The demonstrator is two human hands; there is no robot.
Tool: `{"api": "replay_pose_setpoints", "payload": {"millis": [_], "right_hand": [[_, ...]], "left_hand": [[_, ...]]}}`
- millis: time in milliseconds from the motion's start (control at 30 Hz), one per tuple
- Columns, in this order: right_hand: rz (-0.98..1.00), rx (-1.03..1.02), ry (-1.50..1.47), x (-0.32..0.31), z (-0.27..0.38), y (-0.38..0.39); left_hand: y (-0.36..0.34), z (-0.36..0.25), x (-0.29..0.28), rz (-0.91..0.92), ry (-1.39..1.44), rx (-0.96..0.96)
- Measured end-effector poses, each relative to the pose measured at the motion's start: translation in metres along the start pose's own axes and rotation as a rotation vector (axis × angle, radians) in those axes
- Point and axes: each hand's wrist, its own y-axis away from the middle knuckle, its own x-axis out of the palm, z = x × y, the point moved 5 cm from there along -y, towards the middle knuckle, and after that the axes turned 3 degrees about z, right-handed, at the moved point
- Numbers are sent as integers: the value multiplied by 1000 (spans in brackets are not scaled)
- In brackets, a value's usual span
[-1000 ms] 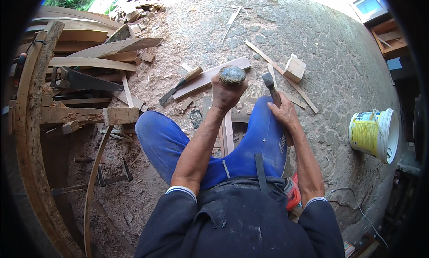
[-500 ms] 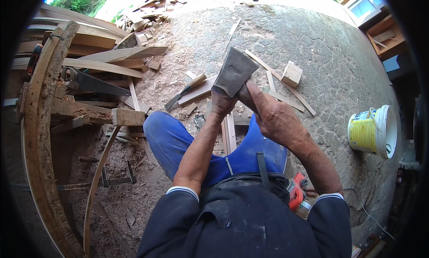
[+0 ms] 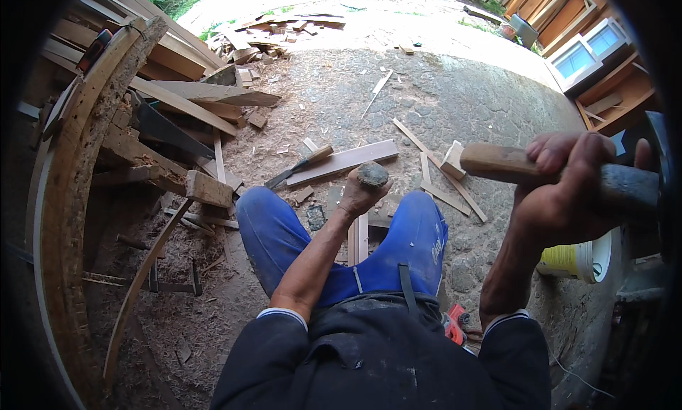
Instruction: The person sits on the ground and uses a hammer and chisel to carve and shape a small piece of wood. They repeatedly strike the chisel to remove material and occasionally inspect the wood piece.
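Observation:
My right hand (image 3: 561, 186) is raised at the right, its fingers wrapped round a hatchet by the handle close to the head. The short wooden handle (image 3: 494, 163) points left, and the grey steel hatchet head (image 3: 629, 186) reaches into the dark right rim. Over my lap, my left hand (image 3: 359, 195) is closed round an upright tool with a worn, round end (image 3: 372, 173); its lower part is hidden beneath the fist. Just beyond, a wooden-handled chisel (image 3: 302, 165) lies by a planed board (image 3: 348, 161). Narrow wooden strips (image 3: 359, 239) stand between my knees.
At the left rises a curved timber frame (image 3: 89, 154) with a wooden beam end (image 3: 207, 188) jutting toward my knee. A handsaw (image 3: 167, 129) hangs there. A white bucket (image 3: 582, 259) lies at right, a red tool (image 3: 455, 321) by my hip. Wood offcuts (image 3: 455, 158) and shavings litter the ground.
My right hand has swung up and right with the hatchet, away from my left hand. The hatchet head no longer covers my left fist, and the tool end in it now shows.

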Motion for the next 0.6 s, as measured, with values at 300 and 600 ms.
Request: {"api": "replay_pose_setpoints", "payload": {"millis": [300,600], "right_hand": [[1005,527,325,49,-127,176],[828,818,8,59,-131,227]], "left_hand": [[1,-15,-3,100,272,-45],[43,-15,9,104,247,-135]]}}
